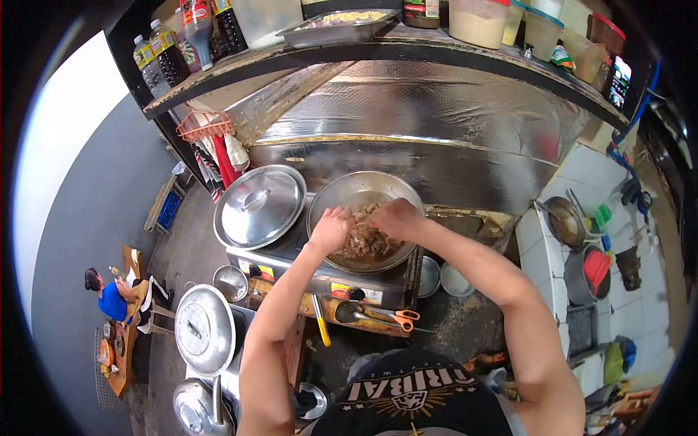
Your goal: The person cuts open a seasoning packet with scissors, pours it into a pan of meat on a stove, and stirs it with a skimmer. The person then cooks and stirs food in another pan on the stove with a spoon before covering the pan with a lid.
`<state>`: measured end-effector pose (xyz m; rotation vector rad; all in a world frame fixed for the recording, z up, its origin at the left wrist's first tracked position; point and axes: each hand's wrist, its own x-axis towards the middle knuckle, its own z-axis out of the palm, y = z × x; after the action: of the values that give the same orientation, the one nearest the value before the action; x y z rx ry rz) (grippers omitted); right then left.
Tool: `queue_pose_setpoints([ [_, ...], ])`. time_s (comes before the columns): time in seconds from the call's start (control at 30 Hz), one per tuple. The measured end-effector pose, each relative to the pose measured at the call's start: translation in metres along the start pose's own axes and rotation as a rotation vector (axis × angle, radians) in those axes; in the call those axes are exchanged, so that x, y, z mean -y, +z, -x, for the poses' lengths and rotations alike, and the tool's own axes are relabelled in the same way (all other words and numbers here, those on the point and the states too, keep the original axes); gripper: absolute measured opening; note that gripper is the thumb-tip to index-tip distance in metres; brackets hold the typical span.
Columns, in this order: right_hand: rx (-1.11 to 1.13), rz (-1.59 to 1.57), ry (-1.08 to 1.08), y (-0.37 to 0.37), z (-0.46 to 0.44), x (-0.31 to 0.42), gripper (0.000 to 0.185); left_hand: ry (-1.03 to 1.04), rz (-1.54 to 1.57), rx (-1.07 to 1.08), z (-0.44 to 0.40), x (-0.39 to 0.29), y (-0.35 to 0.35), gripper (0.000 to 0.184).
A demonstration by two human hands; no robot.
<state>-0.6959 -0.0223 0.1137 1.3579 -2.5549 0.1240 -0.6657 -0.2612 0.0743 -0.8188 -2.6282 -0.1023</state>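
A wide metal pan (403, 185) sits on the stove, with chunks of browned meat (367, 243) in brown sauce inside it. My left hand (331, 229) is over the left part of the pan, its fingers curled and pointing inward. Over the right part, my right hand (398, 220) is bent downward, fingers closed close above the meat. What either hand grips, if anything, is hidden by the fingers. To the left of the pan stands a large domed metal lid (270, 196).
A shelf (407, 54) with bottles and tubs runs above the stove. At the stove's front are a yellow-handled tool (322, 330) and orange-handled scissors (406, 318). Lidded pots (206, 327) stand lower left. A person in blue (116, 299) is far left. Pots (585, 272) sit on the right tiled counter.
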Motion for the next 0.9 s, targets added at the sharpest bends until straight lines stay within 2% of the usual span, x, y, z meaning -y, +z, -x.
queue_pose_setpoints([
  [0.07, 0.013, -0.053, -0.001, 0.005, 0.001, 0.002, 0.024, 0.034, 0.008, 0.045, 0.005, 0.006, -0.003, 0.029],
  [0.17, 0.007, -0.015, -0.069, 0.003, -0.002, 0.013, 0.025, -0.001, -0.008, 0.106, 0.004, 0.012, 0.0, 0.026],
  [0.27, -0.018, -0.03, -0.048, 0.008, -0.004, 0.014, 0.027, 0.0, 0.014, 0.039, 0.003, 0.024, 0.015, 0.022],
  [0.37, -0.053, -0.027, -0.067, 0.015, -0.003, 0.013, 0.027, 0.013, -0.005, 0.027, -0.001, 0.016, 0.006, 0.021],
  [0.47, 0.001, -0.035, -0.003, -0.002, 0.001, 0.018, 0.027, -0.025, -0.07, 0.067, -0.002, 0.011, 0.01, 0.019],
  [0.57, -0.074, 0.011, -0.036, 0.004, 0.008, 0.009, 0.025, -0.096, -0.079, 0.073, -0.004, -0.004, -0.002, 0.016],
  [0.67, -0.053, -0.065, 0.044, -0.012, 0.011, 0.012, 0.019, -0.018, 0.025, 0.006, -0.008, -0.007, -0.007, 0.012],
  [0.77, 0.033, 0.033, 0.033, -0.02, 0.012, 0.02, 0.017, 0.013, 0.058, 0.039, -0.01, -0.001, -0.006, 0.016],
  [0.9, -0.012, 0.069, -0.011, 0.001, 0.014, 0.019, 0.016, 0.034, -0.02, 0.111, -0.013, 0.006, 0.005, 0.018],
])
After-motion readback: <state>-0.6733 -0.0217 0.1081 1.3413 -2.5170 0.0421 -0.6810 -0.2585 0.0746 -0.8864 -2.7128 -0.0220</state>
